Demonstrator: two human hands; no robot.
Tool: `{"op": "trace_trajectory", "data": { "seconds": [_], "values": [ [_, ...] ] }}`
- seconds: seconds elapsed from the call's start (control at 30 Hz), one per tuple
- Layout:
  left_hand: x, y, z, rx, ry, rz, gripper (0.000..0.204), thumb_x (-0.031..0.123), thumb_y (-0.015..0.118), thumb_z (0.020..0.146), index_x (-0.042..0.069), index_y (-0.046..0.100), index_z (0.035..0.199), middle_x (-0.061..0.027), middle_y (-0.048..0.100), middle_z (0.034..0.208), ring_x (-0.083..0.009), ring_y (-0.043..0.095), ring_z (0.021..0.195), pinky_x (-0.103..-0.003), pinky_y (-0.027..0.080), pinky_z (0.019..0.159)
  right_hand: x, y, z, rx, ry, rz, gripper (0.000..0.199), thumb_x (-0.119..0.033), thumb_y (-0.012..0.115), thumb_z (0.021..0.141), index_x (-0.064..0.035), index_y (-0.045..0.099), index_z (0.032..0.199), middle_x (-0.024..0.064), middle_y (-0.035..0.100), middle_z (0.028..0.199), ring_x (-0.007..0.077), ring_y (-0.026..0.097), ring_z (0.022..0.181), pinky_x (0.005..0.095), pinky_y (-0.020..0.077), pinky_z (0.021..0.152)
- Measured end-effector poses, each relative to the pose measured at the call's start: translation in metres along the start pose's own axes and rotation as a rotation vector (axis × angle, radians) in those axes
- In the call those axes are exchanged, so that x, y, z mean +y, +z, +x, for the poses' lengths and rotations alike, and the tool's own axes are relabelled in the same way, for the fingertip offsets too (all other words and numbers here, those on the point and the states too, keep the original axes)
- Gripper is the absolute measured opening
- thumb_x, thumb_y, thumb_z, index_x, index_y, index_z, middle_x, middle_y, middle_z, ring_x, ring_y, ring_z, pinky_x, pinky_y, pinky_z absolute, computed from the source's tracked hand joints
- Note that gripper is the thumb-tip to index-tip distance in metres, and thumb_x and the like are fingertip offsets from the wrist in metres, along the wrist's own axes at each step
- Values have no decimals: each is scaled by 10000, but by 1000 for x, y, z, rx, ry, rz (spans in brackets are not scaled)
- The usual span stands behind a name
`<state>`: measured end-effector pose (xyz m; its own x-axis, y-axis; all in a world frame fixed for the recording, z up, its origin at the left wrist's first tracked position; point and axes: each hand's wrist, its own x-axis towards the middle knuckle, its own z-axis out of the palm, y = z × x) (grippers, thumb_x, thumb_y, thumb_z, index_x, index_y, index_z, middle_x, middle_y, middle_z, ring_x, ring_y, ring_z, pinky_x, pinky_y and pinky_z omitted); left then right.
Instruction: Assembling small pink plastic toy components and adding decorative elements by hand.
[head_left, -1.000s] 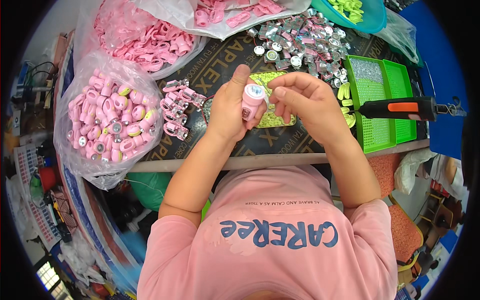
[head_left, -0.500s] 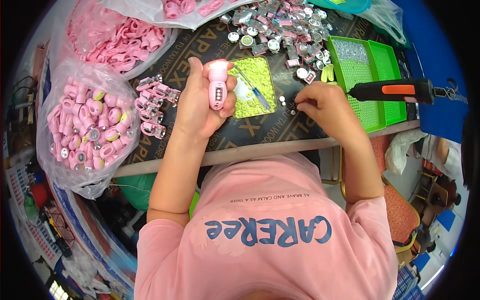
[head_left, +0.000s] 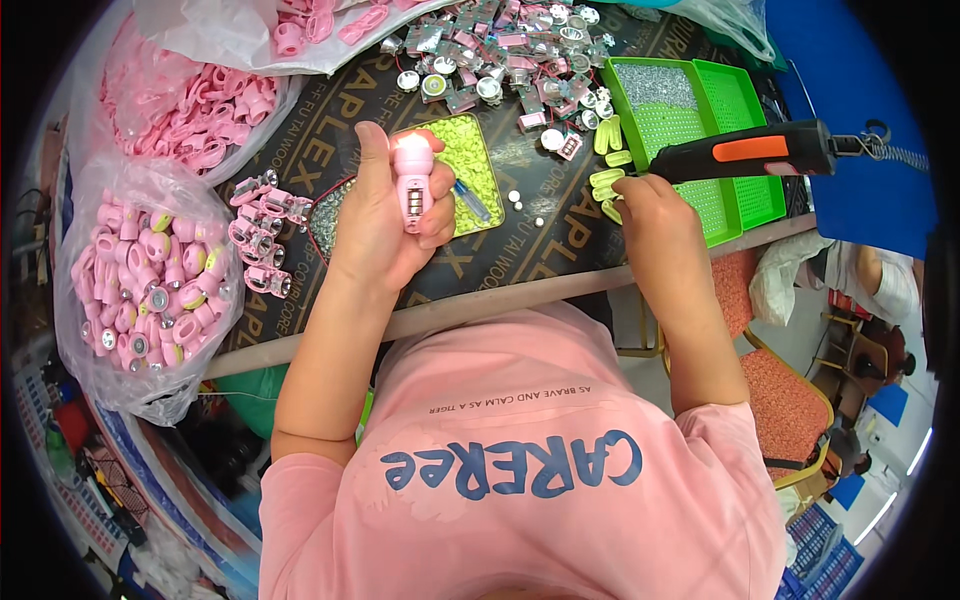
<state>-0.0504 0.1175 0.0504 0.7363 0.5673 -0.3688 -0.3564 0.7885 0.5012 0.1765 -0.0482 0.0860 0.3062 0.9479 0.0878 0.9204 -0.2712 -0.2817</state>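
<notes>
My left hand (head_left: 385,215) is closed around a small pink flashlight (head_left: 415,190), held upright above the table. Its head glows, and its open battery slot faces up, showing the cells inside. My right hand (head_left: 660,220) is at the table's right side, beside a small group of yellow-green oval covers (head_left: 606,178). Its curled fingertips pinch at the nearest cover, which they partly hide. Between my hands, a yellow-rimmed box (head_left: 490,150) holds small yellow-green pieces, with a blue-handled screwdriver (head_left: 470,200) lying across them. A few tiny white balls (head_left: 515,196) lie next to the box.
A black-and-orange electric screwdriver (head_left: 745,152) hangs on a coiled spring over a green tray (head_left: 740,205) with silver screws. Metal-and-pink assemblies (head_left: 500,55) are heaped at the back; more pink ones (head_left: 264,230) lie left. Plastic bags (head_left: 210,215) of pink parts crowd the left side.
My right hand has moved from beside the white balls to the yellow-green covers. My left hand still holds the lit flashlight. The whole view has shifted, so the table's things appear farther left.
</notes>
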Motion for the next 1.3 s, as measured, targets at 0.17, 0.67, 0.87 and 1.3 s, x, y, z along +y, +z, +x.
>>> {"op": "trace_trajectory", "data": {
  "seconds": [0.17, 0.67, 0.87, 1.3],
  "values": [
    [-5, 0, 6, -39, -81, -53, 626, 645, 307, 1053, 80, 556, 1153, -79, 597, 822, -206, 580, 637, -329, 453, 555, 7, 11, -6, -6, -22, 28, 53, 9, 630, 855, -10, 612, 901, 174, 631, 883, 396, 645, 838, 490, 532, 733],
    [-27, 18, 15, 2, -84, -160, 528, 553, 394, 1067, 62, 525, 1210, -89, 637, 914, -212, 622, 804, -369, 540, 751, -47, 8, 30, -315, 224, 1626, 171, -21, 700, 935, 47, 681, 1091, 94, 730, 939, 119, 678, 760, 237, 541, 639],
    [-25, 20, 12, -129, -60, -150, 496, 506, 360, 1092, 55, 516, 1229, -125, 627, 986, -265, 654, 845, -430, 552, 747, -61, 28, 44, -340, 210, 1582, 163, -32, 689, 950, 52, 672, 1089, 85, 722, 915, 110, 669, 754, 235, 528, 624],
    [-23, 27, 7, 41, -33, -130, 417, 465, 346, 1109, 81, 498, 1167, -122, 591, 1015, -262, 605, 869, -471, 532, 774, -68, 26, 48, -304, 193, 1371, 154, -40, 665, 966, 25, 662, 1106, 49, 710, 923, 71, 635, 749, 224, 505, 622]
  ]
}}
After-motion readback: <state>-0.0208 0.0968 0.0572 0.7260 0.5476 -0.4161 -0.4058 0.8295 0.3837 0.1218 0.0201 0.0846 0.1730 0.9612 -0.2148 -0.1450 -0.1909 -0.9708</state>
